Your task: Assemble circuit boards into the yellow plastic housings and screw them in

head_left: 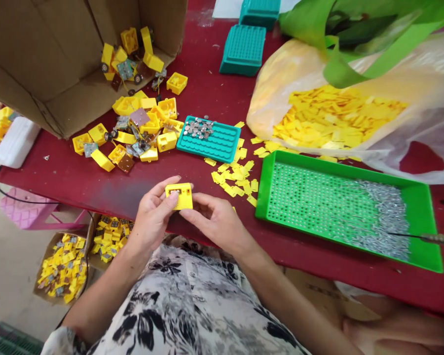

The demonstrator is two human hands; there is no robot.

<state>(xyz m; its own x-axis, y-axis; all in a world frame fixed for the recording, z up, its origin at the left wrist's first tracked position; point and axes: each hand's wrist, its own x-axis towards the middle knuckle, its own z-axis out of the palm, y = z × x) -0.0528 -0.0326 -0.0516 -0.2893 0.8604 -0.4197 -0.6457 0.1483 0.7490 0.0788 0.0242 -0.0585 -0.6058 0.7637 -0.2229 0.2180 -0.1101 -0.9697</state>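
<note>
Held casing [184, 199] partly hidden; box [72, 54] cropped

I hold a small, boxy yellow plastic case [185, 199] just left of the frame's centre, below mid-height. Its recessed face is turned up towards me, its long edges nearly level. Dark and metallic bits show in the opening, which I partly cover.

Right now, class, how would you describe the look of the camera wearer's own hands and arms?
Both the left hand and right hand are ungloved, and the forearms are bare, with no watch or bracelet showing. A pale sleeve with dark markings shows on the left arm; the garment is whitish with black flowers.
</note>
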